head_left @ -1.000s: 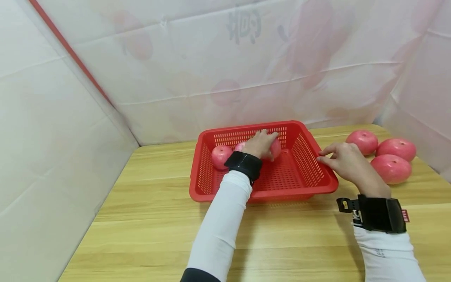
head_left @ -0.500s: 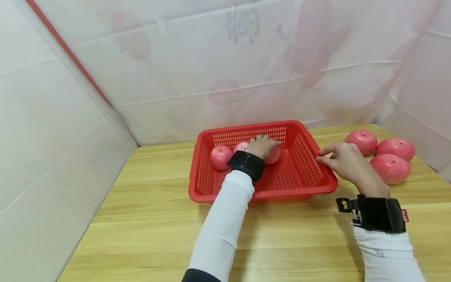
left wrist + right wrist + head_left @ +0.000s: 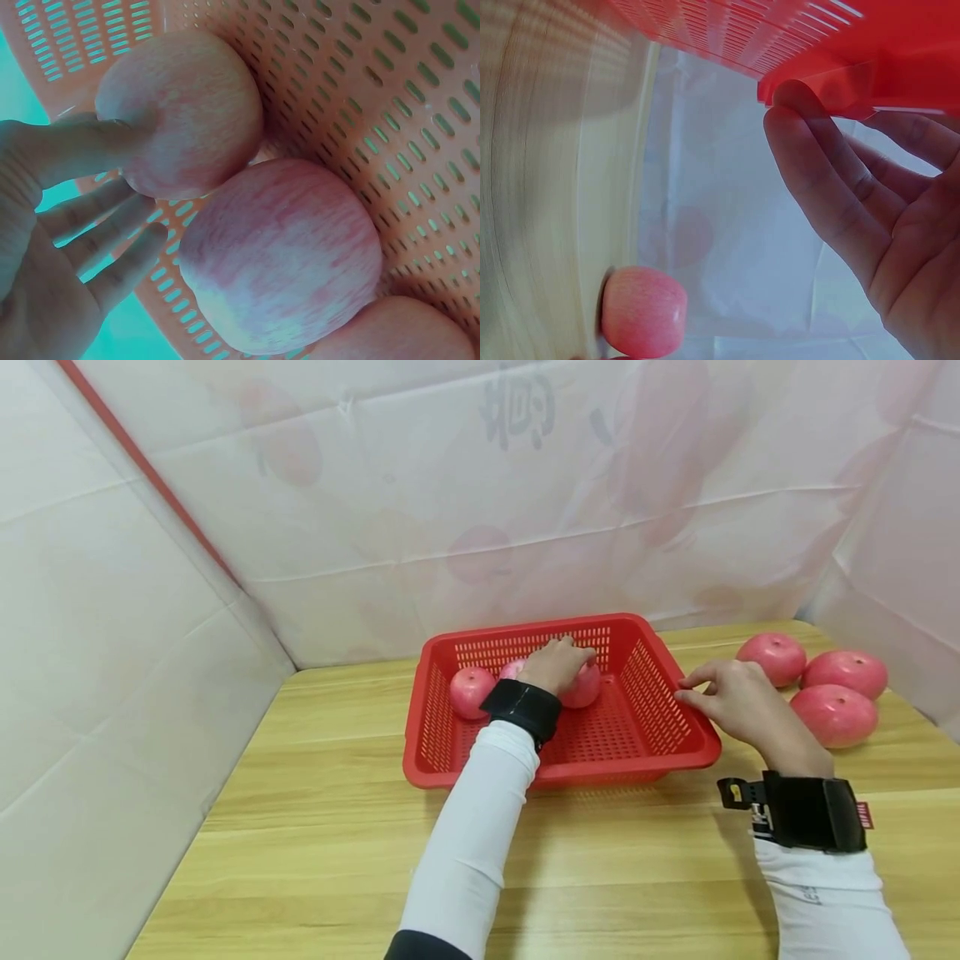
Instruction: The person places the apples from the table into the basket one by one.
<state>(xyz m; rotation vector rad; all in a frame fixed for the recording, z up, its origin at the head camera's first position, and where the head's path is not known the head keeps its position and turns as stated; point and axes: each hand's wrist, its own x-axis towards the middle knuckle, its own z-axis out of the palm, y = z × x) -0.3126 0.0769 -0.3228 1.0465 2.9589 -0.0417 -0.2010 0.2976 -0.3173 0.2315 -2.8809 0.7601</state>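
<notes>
— Apples first: where do they lie?

— Three sit in the red basket (image 3: 637, 739) along its far wall. The left hand (image 3: 553, 665) rests on the rightmost apple (image 3: 585, 687), with a middle apple (image 3: 512, 671) just left of the hand and a left apple (image 3: 471, 692) beyond that. Three more apples (image 3: 834, 715) lie on the counter (image 3: 315, 827), right of the basket.

— How do the left hand's fingers stand?

— Relaxed and slightly spread. In the left wrist view one finger lies straight against the rightmost apple (image 3: 184, 112), and the other fingers (image 3: 112, 225) stretch loosely beside it, curled round nothing.

— And the right hand?

— The right hand (image 3: 738, 706) is at the basket's right rim. The right wrist view shows its fingers (image 3: 817, 172) straight and close together, the tips touching the underside of the rim (image 3: 832, 90). Whether the thumb presses from above, I cannot tell.
</notes>
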